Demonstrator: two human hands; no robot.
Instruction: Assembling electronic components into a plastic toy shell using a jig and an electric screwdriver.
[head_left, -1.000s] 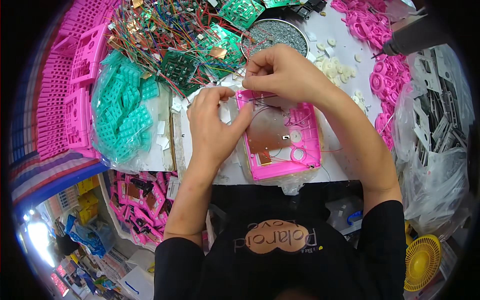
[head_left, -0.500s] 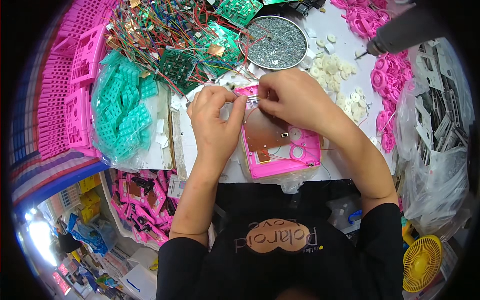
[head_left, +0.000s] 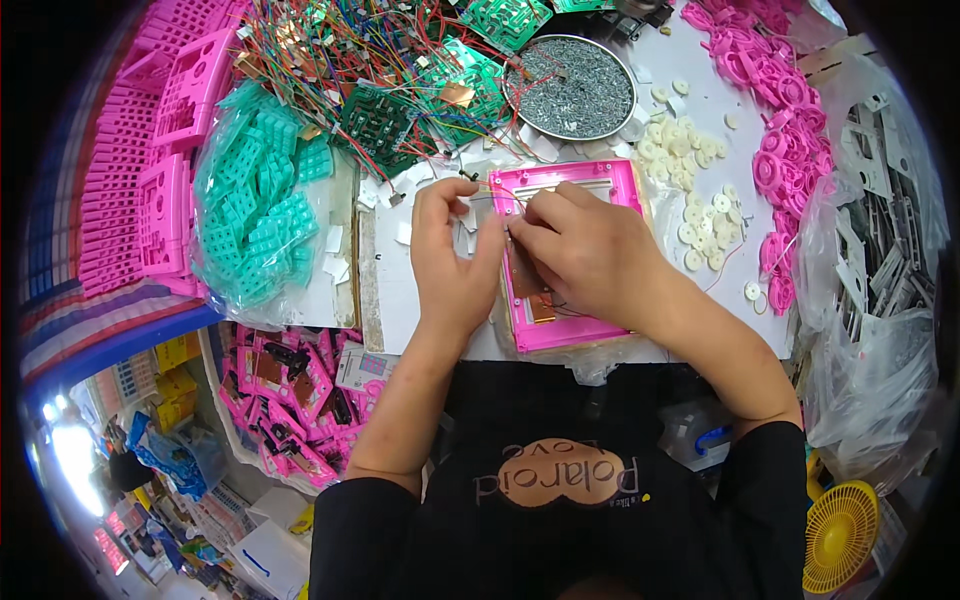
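Observation:
A pink plastic casing (head_left: 570,334) lies on a pad in front of me, with a brown circuit board (head_left: 524,278) and a small copper-coloured plate (head_left: 541,307) inside it. My right hand (head_left: 595,250) is over the casing, thumb and index finger pinched on a thin wire (head_left: 514,197) near its left side. Most of the board is hidden under that hand. At the casing's left edge is my left hand (head_left: 452,245), its index finger and thumb apart. Thin wires pass close to its fingertips, by a small black part (head_left: 468,176).
Behind are a round tray of screws (head_left: 572,90) and wired green circuit boards (head_left: 380,125). Teal keypads (head_left: 260,200) lie to the left, beside stacked pink casings (head_left: 165,215). White round parts (head_left: 690,150), pink rings (head_left: 785,165) and bagged metal strips (head_left: 885,240) are on the right.
My right hand has come down from the casing's top edge over its middle. My left thumb and index finger have spread apart. The electric screwdriver at upper right has left the view.

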